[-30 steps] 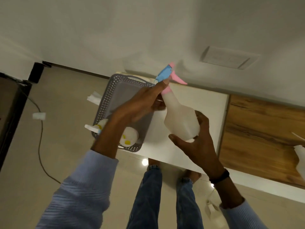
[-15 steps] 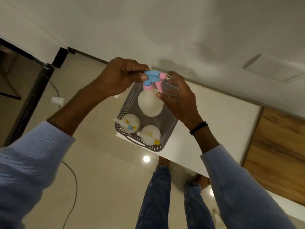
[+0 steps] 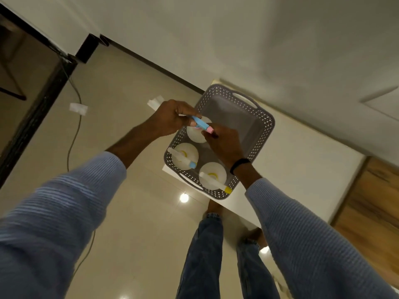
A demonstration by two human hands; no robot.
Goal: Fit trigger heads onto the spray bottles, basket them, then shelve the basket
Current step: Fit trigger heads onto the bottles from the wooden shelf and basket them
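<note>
1. The third bottle (image 3: 195, 135) stands upright in the basket (image 3: 267, 124), on its left side just behind the two headed bottles at the near end. I'm looking straight down its long axis, so only its round shoulder shows.
2. My left hand (image 3: 172, 118) pinches the blue back end of the blue-and-pink trigger head (image 3: 200, 124). My right hand (image 3: 225, 145) pinches the pink nozzle tip. The head lies level across the bottle's top, its length running from one hand to the other.
3. Both hands sit directly over the bottle and neither is nearer. I can't tell whether its base touches the basket floor. I judge the next move to be a straight let-go upward.
4. The basket sits at the left end of the desk (image 3: 302, 165), its near handle at the desk's near edge. Its far half shows only grey floor, so there is room there. The wall stands close behind the far handle, so that side looks tighter for a grip.
</note>
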